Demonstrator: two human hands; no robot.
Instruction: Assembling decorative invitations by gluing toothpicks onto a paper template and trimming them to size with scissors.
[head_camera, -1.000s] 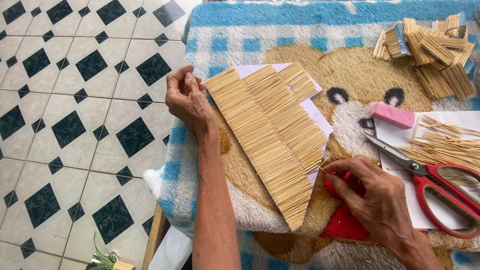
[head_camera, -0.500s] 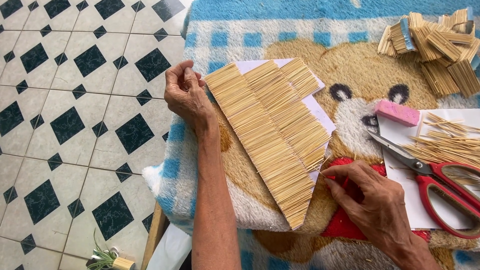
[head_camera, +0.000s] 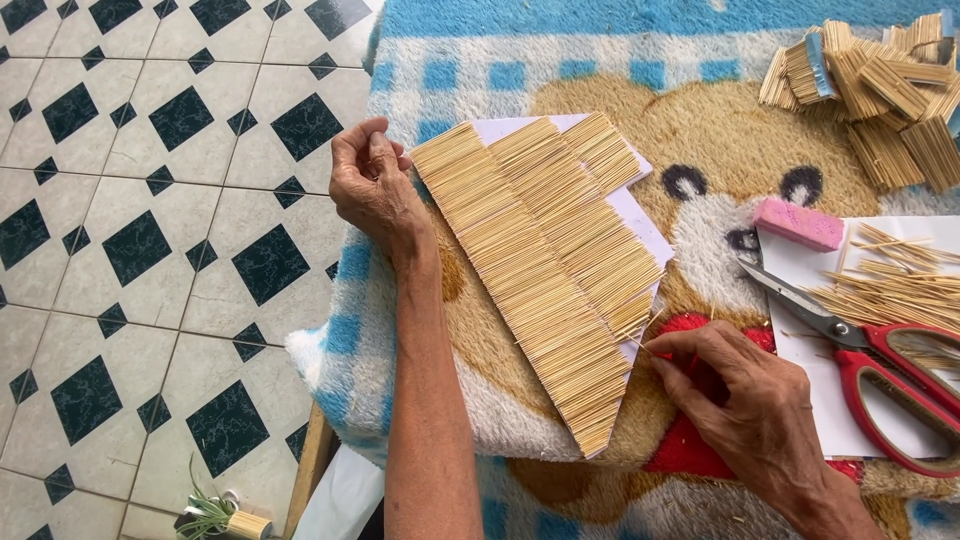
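Head view is showing your left hand resting at the upper left corner of the toothpick panel, fingers curled and pressed together against its edge, steadying it rather than closing around it. The panel is lying flat on a fuzzy blue-and-white blanket with a brown bear figure, and it is made of thin wooden sticks set side by side in three stepped rows on a white paper backing; it is running diagonally from upper left down to a point near the blanket's front edge.

Your right hand is sitting at the panel's lower right edge, thumb and forefinger pinching a single thin stick whose tip is touching the end of the shortest row. The rest of that hand is lying over a red patch of the blanket.

Just to the right of your right hand, red-handled scissors are lying partly open on a white sheet, with loose sticks scattered beside them. A pink block is lying near the bear's eye, and bundles of sticks are piling up at the upper right corner. A tiled floor with dark diamonds is showing to the left.
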